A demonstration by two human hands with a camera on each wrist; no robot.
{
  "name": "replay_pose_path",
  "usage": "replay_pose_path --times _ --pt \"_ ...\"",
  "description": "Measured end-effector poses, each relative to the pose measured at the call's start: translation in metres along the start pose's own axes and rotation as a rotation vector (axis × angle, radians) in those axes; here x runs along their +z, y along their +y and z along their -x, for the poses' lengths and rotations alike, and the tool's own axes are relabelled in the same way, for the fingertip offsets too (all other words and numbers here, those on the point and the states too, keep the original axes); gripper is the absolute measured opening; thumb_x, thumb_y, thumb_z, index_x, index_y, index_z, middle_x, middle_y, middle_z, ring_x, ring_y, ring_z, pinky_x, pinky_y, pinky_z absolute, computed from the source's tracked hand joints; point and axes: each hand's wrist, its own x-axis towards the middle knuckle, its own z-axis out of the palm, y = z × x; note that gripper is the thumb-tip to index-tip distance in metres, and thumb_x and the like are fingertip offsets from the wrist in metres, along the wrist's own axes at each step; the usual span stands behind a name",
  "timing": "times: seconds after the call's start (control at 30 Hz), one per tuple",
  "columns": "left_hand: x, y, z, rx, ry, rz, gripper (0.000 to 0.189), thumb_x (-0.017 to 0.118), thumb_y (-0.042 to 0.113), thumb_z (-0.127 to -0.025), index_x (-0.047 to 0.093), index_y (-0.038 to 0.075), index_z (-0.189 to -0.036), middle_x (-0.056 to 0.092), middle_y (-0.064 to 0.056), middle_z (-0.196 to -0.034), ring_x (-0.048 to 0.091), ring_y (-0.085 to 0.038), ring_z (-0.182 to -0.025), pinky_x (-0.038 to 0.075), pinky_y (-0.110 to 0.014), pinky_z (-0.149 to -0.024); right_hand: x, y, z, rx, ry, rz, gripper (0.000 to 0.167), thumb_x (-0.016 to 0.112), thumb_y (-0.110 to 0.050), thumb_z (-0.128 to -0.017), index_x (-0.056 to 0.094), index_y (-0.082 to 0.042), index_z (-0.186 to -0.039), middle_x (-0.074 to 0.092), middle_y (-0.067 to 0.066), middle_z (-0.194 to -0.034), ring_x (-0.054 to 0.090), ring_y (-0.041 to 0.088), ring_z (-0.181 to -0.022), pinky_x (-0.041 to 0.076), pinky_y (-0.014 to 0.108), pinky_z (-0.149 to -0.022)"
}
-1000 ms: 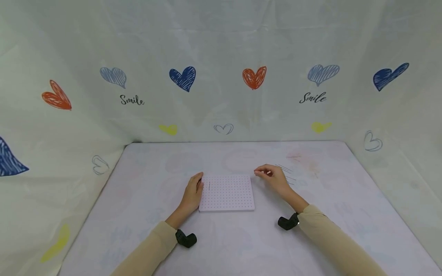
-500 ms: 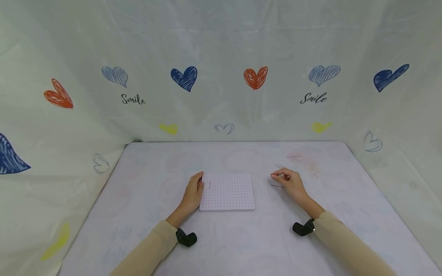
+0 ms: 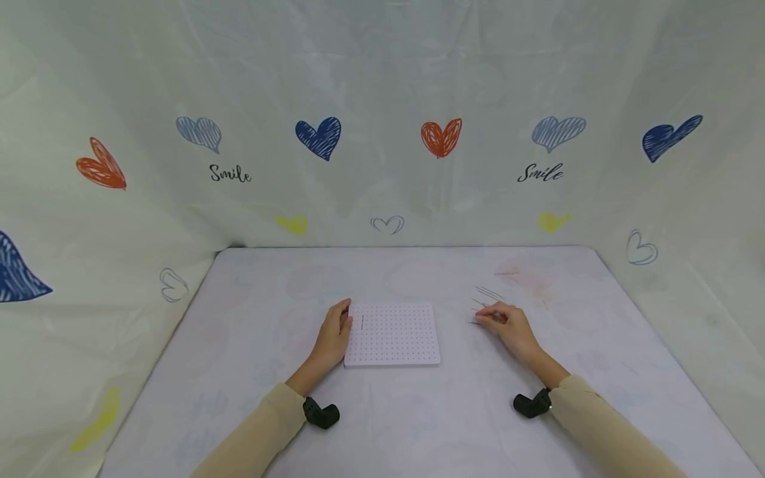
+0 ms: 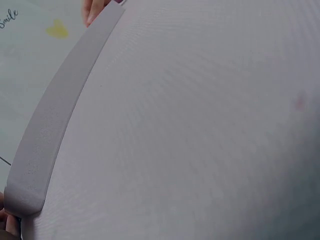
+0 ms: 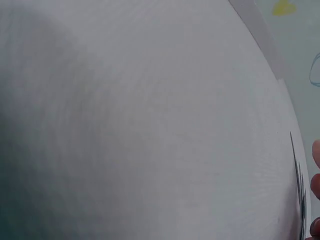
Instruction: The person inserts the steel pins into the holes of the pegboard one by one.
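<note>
Thin metal pins [image 3: 489, 294] lie just beyond right hand [image 3: 508, 325], fingertips curled onto nearest; grip unclear. Left hand [image 3: 333, 337], relaxed, rests against white perforated foam board [image 3: 392, 334].

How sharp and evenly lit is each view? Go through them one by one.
Head view: even, soft light, faint shadows, no glare; wide-angle bending at the backdrop edges; the pegboard and both hands are sharp. Left wrist view: too close, mostly blurred table surface, darkening lower right; only the board's edge reads. Right wrist view: blurred, dark at left; thin pins barely show.
</note>
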Motion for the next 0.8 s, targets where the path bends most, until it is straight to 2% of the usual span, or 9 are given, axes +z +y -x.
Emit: replay_pose_path --times 0.33,0.57,0.8 --pt "0.0 0.002 0.0 -0.02 -0.001 0.007 0.045 0.045 0.002 -0.105 0.035 -0.008 -0.147 0.039 -0.026 -0.147 0.039 -0.036 -0.139 0.035 -0.044 -0.115 0.0 0.007 0.001 -0.058 -0.009 0.03 0.008 0.078 -0.012 -0.087 0.078 -0.005 -0.092 0.071 0.004 -0.088 0.048 0.012 -0.078 0.038 0.02 -0.067" --pt "0.0 0.0 -0.001 -0.017 0.002 0.016 0.045 0.045 0.001 -0.105 0.035 -0.008 -0.147 0.038 -0.027 -0.148 0.038 -0.036 -0.14 0.034 -0.043 -0.115 0.001 0.011 0.001 -0.094 -0.009 0.063 0.006 0.078 -0.015 -0.087 0.078 -0.009 -0.09 0.067 0.0 -0.082 0.043 0.015 -0.074 0.034 0.025 -0.064" --pt "0.001 0.0 -0.001 -0.01 0.002 0.022 0.044 0.045 0.0 -0.104 0.036 -0.009 -0.147 0.039 -0.027 -0.147 0.039 -0.037 -0.139 0.035 -0.044 -0.115 0.003 0.012 0.004 -0.138 0.021 0.083 0.004 0.08 -0.012 -0.085 0.078 -0.008 -0.088 0.063 -0.004 -0.077 0.041 0.013 -0.07 0.033 0.025 -0.06"
